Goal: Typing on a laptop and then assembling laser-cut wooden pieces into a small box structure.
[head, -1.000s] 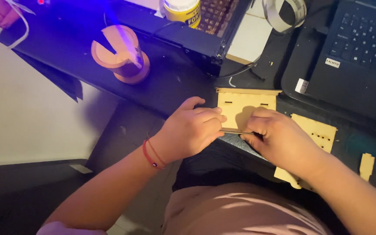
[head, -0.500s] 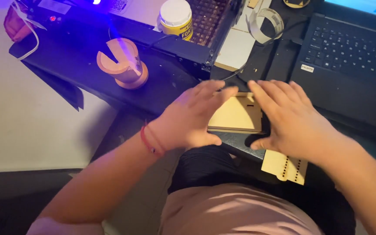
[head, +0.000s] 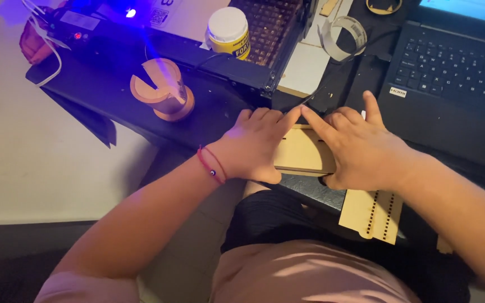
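Both hands press on a pale laser-cut wooden piece [head: 304, 152] that lies at the near edge of the black desk [head: 214, 120], right in front of the person. The left hand [head: 256, 145], with a red string bracelet [head: 211, 165] at its wrist, covers the piece's left end, fingers curled down over the top and thumb tucked along the near side. The right hand [head: 360, 150] covers the right end, forefinger stretched out so its tip meets the left forefinger above the piece, the other fingers spread flat, thumb under the near edge. Whether either hand truly grips the wood or only bears down on it cannot be told. A second wooden panel with rows of slots [head: 373, 214] hangs over the desk's near edge, just right of the hands. Toward the far edge stand a round wooden holder [head: 163, 92], a white-lidded yellow jar [head: 228, 31] and a black laptop [head: 456, 67] at the right
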